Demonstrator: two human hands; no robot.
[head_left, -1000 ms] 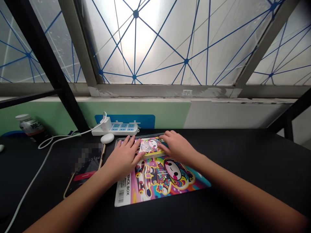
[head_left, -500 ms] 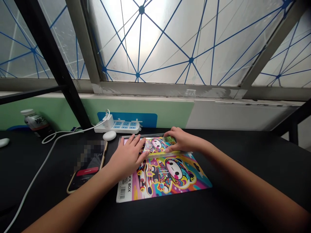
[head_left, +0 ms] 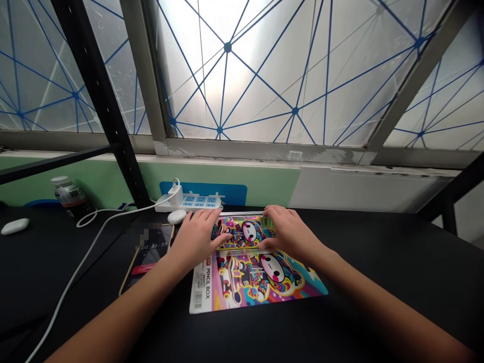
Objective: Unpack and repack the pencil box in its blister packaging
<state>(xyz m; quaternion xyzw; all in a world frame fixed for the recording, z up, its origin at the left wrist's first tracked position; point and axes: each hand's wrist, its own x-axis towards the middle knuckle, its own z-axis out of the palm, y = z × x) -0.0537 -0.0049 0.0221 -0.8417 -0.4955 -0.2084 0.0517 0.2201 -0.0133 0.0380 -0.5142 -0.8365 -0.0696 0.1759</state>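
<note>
A colourful pencil box with a cartoon figure lies on the black table, just beyond a flat printed card marked PENCIL BOX. My left hand grips the box's left end, thumb at its front edge and fingers over the top. At the right end my right hand holds it the same way. The box sits between both hands and partly under them.
A phone lies left of the card. Behind are a white power strip with a plugged charger, its cable, a white oval case, a bottle and a mouse. A black post rises at left.
Both hands have closed in on the ends of the pencil box, and it now lies flat and squared between them. The camera view has shifted slightly.
</note>
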